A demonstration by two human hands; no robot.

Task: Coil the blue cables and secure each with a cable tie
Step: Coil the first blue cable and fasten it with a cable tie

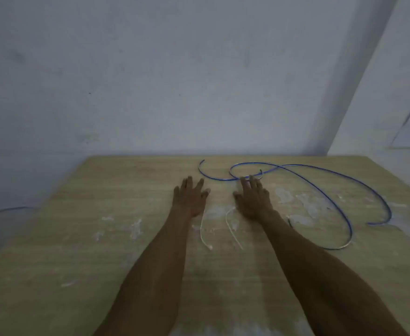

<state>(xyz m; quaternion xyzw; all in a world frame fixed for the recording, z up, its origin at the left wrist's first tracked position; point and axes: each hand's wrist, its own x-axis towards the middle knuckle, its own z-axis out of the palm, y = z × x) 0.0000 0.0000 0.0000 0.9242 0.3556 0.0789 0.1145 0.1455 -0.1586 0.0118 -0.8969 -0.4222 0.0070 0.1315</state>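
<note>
head view: left hand and right hand lie flat on the bench, fingers spread, gripping nothing; the right fingertips reach the nearest loop of the blue cables, likely to begin gathering; the cables sprawl uncoiled far right; two white cable ties lie loose between the wrists; no container in sight

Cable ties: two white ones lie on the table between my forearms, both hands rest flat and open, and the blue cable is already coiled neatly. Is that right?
Not quite. The head view shows the blue cable uncoiled, sprawling in loose loops over the far right of the table. The rest holds: two white cable ties lie between the forearms, and the left hand and right hand rest flat and open.
</note>
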